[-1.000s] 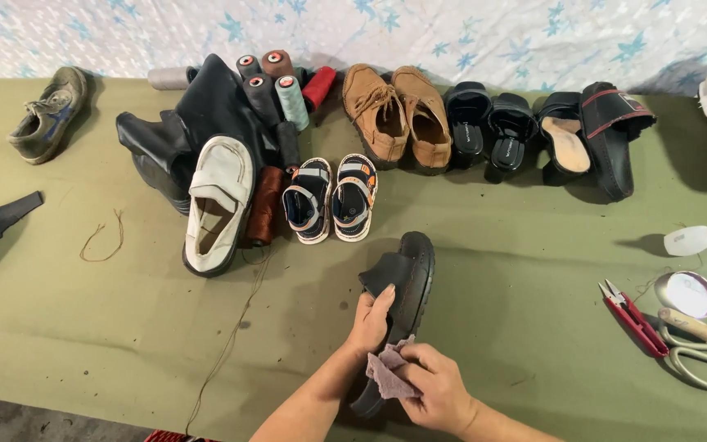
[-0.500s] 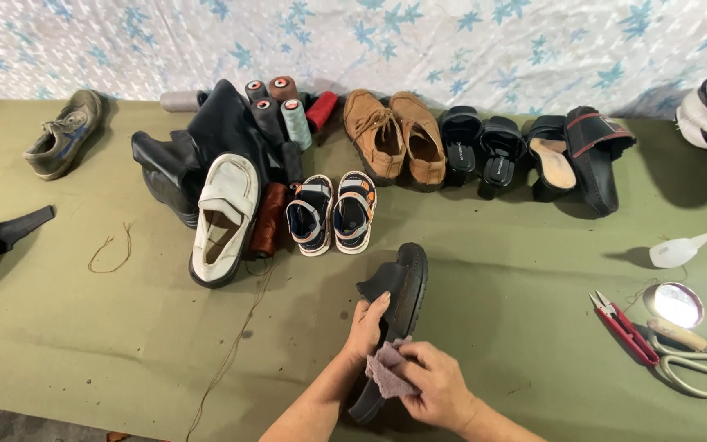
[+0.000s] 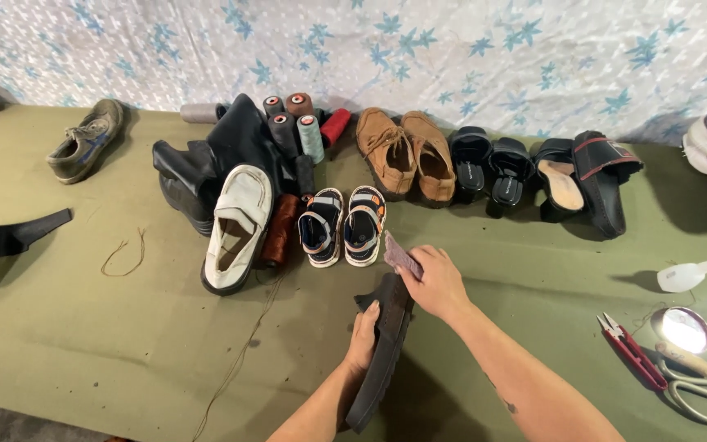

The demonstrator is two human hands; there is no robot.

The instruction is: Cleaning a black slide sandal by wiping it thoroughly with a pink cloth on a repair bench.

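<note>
Head view: a black shoe sole (image 3: 382,352) is held on its edge over the green table (image 3: 83,344), a little below the middle of the picture. Its long axis runs from about 1 o'clock at the far tip to about 7 o'clock at the near end. The sole is clamped by the left hand (image 3: 362,336) at its middle, with the thumb on the near face and the fingers wrapped behind. The right hand (image 3: 437,282) is placed at the far tip, at about 1 o'clock from the left hand, and its fingers are closed on a small piece of purplish sandpaper (image 3: 401,254). This piece seems to touch the tip, so the right hand is judged the nearer one to the far end. Just beyond, at 12 o'clock, a pair of small striped sandals (image 3: 343,225) is seen, and a white loafer (image 3: 237,225) at 10 o'clock. Red thread snips (image 3: 633,352) lie well apart at 3 o'clock.
</note>
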